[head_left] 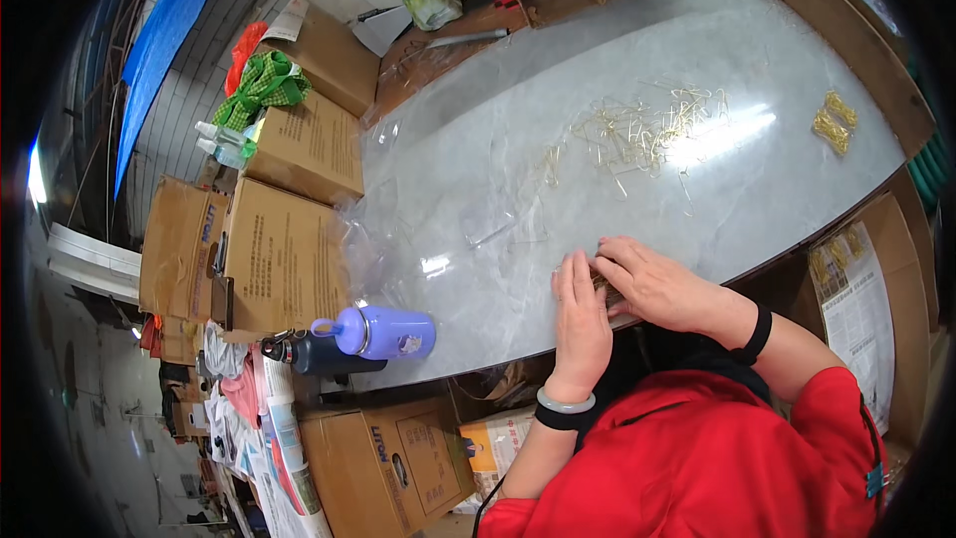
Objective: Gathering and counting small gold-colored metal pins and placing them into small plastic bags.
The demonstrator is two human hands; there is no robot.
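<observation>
My left hand and my right hand meet at the near edge of the grey marbled table. Between them they press a bundle of thin gold wire pieces, mostly hidden by my fingers. The left fingers lie straight and close together along its left side, while the right fingers curve over its other side. Farther off, a loose pile of gold wire hooks is spread on the tabletop, with a few strays around it. To the far right lies a small tied bunch of gold pieces.
A purple bottle and a dark bottle stand at the table's left near corner. Cardboard boxes line the left side. Clear plastic bags lie by them. At right, an open carton holds more gold pieces on paper.
</observation>
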